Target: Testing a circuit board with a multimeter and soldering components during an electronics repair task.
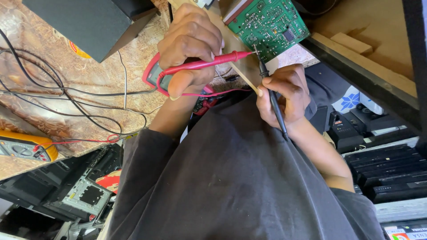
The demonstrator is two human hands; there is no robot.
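Item: dark grey shirt [231, 178], mine, filling the lower view; both forearms reach out of it toward the bench.

Item: my right hand [284, 95], closed pen-style around the black test probe [273, 100]. Its tip meets the near edge of the board. Risk, as I judge it: the steep angle lets the tip skate across to a neighbouring solder point and bridge two joints.

Item: my left hand [191, 42], clenched around the red test probe [202, 64], which lies nearly level, its tip at the same board edge, just beside the black tip. Risk: the two tips sit so close that a small tremor could touch them together and give a false reading.

Item: red-cased multimeter [153, 75], mostly hidden under my left hand. Its red lead [222, 92] loops below my wrist. Risk: a tug on that lead drags the probe off its point.

Item: green circuit board [269, 22], component side up, resting tilted on a pale wooden strip [242, 66] at the bench edge. Risk: it looks unclamped; probe pressure could tip or slide it.

Item: tangle of black wires [58, 95] on the marbled brown bench [89, 66], left of my arm. Snag hazard.

Item: yellow multimeter [24, 146], far left edge. Idle.

Item: stacked black set-top boxes [387, 169], lower right, off the bench.
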